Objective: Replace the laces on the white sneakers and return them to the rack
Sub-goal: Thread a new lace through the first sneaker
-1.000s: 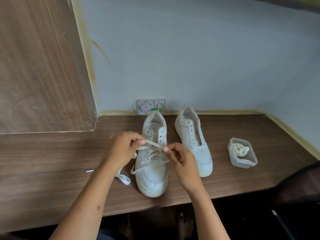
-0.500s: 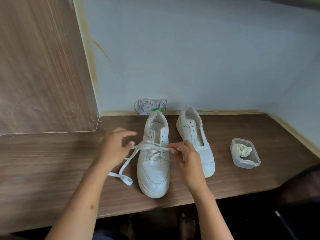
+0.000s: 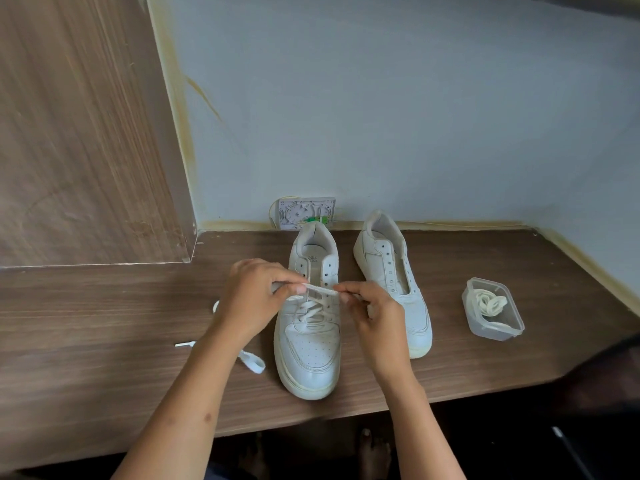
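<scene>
Two white sneakers stand toe-toward-me on the wooden table [image 3: 104, 327]. The left sneaker [image 3: 310, 348] is partly laced with a white lace [image 3: 320, 289] that crosses its lower eyelets. My left hand [image 3: 258, 296] pinches the lace at the shoe's left side. My right hand [image 3: 372, 311] pinches the same lace at the shoe's right side, so the strand runs taut between them. A loose end of the lace [image 3: 251, 362] trails on the table left of the shoe. The right sneaker [image 3: 394, 275] has bare eyelets.
A clear plastic box [image 3: 493, 315] with a coiled cream lace stands right of the shoes. A white wall socket plate [image 3: 304, 213] sits behind the left sneaker. A wooden panel [image 3: 79, 133] rises at the left. The table's front edge runs just below the toes.
My left hand has come back in from the left and closed on the lace over the tongue. My right hand shifted slightly toward the shoe's middle, still holding the lace.
</scene>
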